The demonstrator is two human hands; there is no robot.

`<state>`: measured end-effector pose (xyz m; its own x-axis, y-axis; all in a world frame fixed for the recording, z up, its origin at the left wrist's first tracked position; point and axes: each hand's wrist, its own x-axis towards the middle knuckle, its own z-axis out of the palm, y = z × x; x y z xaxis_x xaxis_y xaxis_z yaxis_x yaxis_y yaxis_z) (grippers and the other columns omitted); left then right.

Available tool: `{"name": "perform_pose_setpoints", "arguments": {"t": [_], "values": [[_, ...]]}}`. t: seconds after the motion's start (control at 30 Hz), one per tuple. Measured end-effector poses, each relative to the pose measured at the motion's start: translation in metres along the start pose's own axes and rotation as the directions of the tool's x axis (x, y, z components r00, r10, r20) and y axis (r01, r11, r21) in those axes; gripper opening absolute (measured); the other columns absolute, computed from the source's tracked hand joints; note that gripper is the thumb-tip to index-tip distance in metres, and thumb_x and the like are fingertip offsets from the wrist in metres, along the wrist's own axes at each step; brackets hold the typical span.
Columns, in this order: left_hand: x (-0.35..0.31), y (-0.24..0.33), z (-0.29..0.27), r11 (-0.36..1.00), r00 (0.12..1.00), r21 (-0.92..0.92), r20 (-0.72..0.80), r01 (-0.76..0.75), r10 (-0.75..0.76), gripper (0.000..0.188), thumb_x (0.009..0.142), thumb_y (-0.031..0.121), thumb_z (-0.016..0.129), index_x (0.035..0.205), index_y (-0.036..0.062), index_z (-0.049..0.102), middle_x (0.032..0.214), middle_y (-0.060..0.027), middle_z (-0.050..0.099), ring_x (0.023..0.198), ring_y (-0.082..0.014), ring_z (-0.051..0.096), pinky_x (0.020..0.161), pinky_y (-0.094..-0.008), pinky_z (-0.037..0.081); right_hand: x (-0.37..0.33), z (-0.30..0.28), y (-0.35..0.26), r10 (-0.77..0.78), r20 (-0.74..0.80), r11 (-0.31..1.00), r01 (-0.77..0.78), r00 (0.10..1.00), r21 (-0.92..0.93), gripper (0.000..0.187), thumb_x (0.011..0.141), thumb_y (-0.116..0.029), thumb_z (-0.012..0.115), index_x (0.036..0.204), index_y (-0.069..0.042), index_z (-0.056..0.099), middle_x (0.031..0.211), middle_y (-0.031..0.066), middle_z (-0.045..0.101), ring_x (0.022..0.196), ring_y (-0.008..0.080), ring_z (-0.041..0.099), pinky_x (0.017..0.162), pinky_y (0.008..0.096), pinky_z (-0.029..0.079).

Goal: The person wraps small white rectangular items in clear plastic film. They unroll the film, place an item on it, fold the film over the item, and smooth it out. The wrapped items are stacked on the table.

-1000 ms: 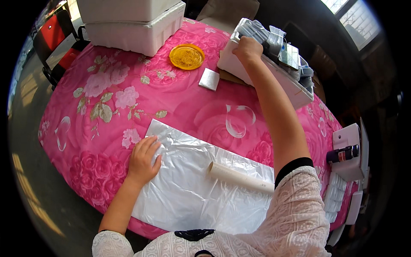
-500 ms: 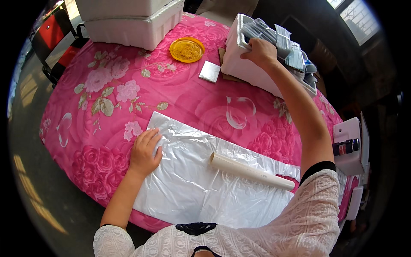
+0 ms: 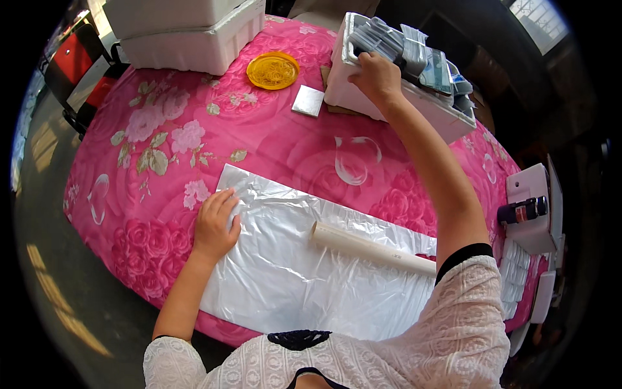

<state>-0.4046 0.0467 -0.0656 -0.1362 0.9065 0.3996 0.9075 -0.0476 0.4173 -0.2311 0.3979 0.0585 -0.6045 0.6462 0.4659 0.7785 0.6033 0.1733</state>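
Note:
My left hand (image 3: 217,224) lies flat with fingers stretched on the left edge of a silvery-white plastic sheet (image 3: 272,272). Across that sheet rests a pale hollow tube (image 3: 363,246), its right end hidden by my sleeve. At the far right my right hand (image 3: 379,76) is closed over the near rim of a white foam box (image 3: 343,94), thumb outside and fingertips hidden inside. Grey and clear plastic packs (image 3: 379,39) fill the box, right beside those fingers.
A yellow dish (image 3: 273,70) of rubber bands and a small silvery square (image 3: 308,101) lie left of the box. Large foam boxes (image 3: 175,48) stand far left. A dark bottle (image 3: 523,211) and white container (image 3: 528,185) sit at right, all on a pink floral cloth (image 3: 278,139).
The view has shifted slightly. The foam box seems a little turned, and the packs in it sit differently. My right hand stays at its rim; my left hand keeps its place on the sheet.

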Motion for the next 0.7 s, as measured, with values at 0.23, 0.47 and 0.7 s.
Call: {"name": "perform_pose_setpoints", "arguments": {"t": [0.23,0.47,0.7], "values": [[0.001,0.000,0.000,1.000,1.000,0.027,-0.008,0.004,-0.003,0.033,0.070,0.009,0.058,0.101,0.0008,0.054,0.113,-0.0130,0.052,0.106,-0.0307,0.047,0.091,-0.0406,0.037,0.005,0.003,-0.003,0.041,-0.006,0.999,-0.041,0.999,0.027,0.033,0.062,-0.030,0.074,0.083,-0.008,0.061,0.086,0.0081,0.060,0.081,0.0248,0.061,0.068,0.0346,0.048],[-0.001,0.001,-0.001,1.000,1.000,0.000,0.009,0.012,-0.012,0.032,0.070,0.009,0.058,0.101,0.0013,0.055,0.114,-0.0129,0.051,0.106,-0.0310,0.047,0.092,-0.0405,0.037,0.030,0.024,-0.005,0.075,-0.061,0.997,-0.075,0.995,-0.006,0.032,0.063,-0.031,0.072,0.082,-0.008,0.059,0.084,0.0080,0.061,0.079,0.0259,0.060,0.066,0.0366,0.048],[0.038,0.009,0.002,1.000,0.998,-0.013,0.069,0.013,-0.013,0.038,0.070,0.013,0.061,0.105,0.0020,0.054,0.118,-0.0142,0.049,0.111,-0.0315,0.044,0.094,-0.0411,0.034,0.027,0.026,-0.009,0.079,-0.041,0.997,-0.080,0.996,-0.019,0.034,0.064,-0.030,0.072,0.087,-0.008,0.060,0.088,0.0074,0.061,0.085,0.0236,0.059,0.072,0.0345,0.047]]}}
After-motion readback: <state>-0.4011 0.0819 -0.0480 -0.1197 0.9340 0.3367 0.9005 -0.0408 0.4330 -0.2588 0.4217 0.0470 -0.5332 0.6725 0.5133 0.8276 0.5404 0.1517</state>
